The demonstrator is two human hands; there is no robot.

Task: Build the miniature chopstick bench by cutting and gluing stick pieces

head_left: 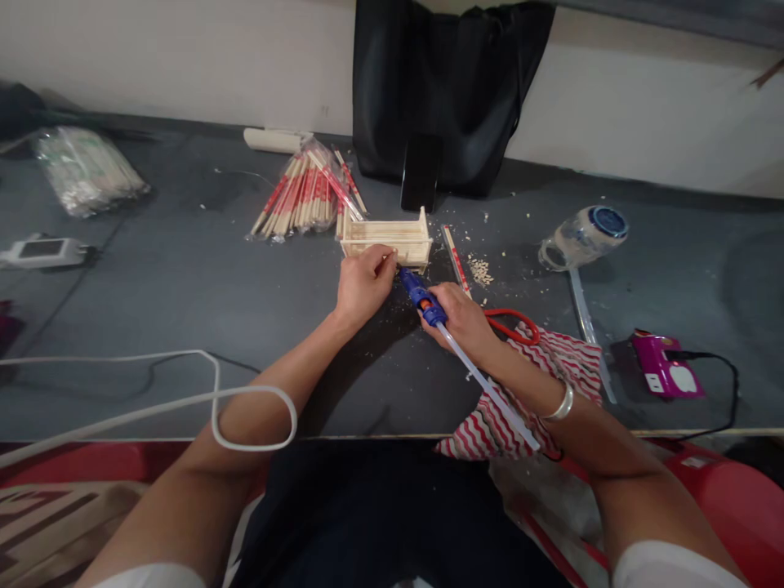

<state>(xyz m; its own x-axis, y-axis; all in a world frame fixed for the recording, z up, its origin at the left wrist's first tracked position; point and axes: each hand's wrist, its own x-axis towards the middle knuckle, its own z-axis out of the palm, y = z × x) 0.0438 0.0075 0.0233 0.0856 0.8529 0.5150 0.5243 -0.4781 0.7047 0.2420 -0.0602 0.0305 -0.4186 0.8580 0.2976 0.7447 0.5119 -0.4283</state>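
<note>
In the head view, a small frame of pale wooden sticks (387,233) stands on the dark table before me. My left hand (366,282) is at its front edge, thumb and fingers pinched together; whatever lies between the fingertips is too small to make out. My right hand (458,317) grips a blue hot glue gun (422,298), its nozzle close to my left fingertips and the frame's lower front. A long translucent glue stick (490,390) sticks out of the gun's back. Under my right forearm lies a red-and-white striped cloth (567,355).
Behind are bagged red-marked chopsticks (306,192), a phone (420,173) and a black bag (441,90). Wood bits (481,271) and a chopstick (456,260) lie right, by a jar (585,235) and purple power adapter (666,365). A white cable (211,392) loops over my left forearm.
</note>
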